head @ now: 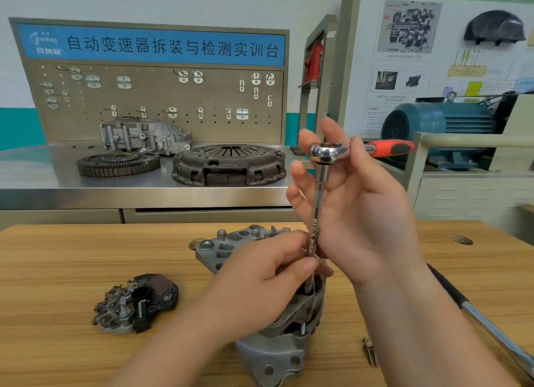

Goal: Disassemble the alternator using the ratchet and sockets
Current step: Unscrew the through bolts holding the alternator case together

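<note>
Your left hand point(260, 285) pinches the extension bar point(316, 213). Your right hand point(361, 207) has spread fingers, so the ratchet point(326, 152), handle at 3 o'clock, could tip off the alternator point(277, 349).

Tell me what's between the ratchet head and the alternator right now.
In the head view, a chrome extension bar runs from the ratchet head down into the alternator; the left hand pinches its lower part.

Wood-grain surface point(72, 256) up front, steel bench point(43, 181) behind it, backed by a tan pegboard point(161, 97) with blue sign point(150, 44). White wall point(173, 2) with teal band point(20, 126) left, poster board point(433, 68) and teal motor point(442, 120) right.
</note>
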The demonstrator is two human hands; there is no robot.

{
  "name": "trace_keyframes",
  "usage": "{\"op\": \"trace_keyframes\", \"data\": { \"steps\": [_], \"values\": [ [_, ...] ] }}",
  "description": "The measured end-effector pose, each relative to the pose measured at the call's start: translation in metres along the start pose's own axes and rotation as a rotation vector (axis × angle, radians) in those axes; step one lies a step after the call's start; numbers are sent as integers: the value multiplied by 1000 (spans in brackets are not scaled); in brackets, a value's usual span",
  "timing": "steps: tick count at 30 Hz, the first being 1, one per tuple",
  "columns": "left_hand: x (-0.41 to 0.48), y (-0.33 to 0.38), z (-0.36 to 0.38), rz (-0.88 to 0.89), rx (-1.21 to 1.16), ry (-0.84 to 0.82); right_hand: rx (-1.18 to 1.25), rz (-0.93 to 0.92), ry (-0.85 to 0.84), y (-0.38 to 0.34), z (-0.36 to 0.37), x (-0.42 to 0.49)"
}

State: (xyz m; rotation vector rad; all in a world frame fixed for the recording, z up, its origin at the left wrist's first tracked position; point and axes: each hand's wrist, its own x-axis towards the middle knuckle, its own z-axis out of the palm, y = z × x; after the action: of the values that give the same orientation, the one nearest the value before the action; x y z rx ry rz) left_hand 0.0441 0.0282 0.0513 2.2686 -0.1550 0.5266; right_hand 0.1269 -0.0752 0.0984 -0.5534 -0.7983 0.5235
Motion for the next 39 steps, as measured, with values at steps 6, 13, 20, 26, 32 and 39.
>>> {"op": "trace_keyframes", "data": {
  "steps": [6, 13, 20, 26, 32, 39],
  "values": [
    [1, -3, -1, -41, -87, 38, -814, -565, 124, 8, -3, -8],
    [0, -4, -1, 38, -43, 24, -91, -113, 3, 9, 1, -1],
    [2, -7, 1, -8, -117, 49, -529, -372, -26, 0, 5, -3],
    [1, -9, 0, 14, -153, 32, -258, -226, -27, 11, 2, -6],
    [1, -10, -1, 30, -103, 20, -222, -199, -69, 7, 2, -5],
    [1, -11, -2, 17, -153, 24, -364, -260, 18, 11, 3, -5]
  ]
}}
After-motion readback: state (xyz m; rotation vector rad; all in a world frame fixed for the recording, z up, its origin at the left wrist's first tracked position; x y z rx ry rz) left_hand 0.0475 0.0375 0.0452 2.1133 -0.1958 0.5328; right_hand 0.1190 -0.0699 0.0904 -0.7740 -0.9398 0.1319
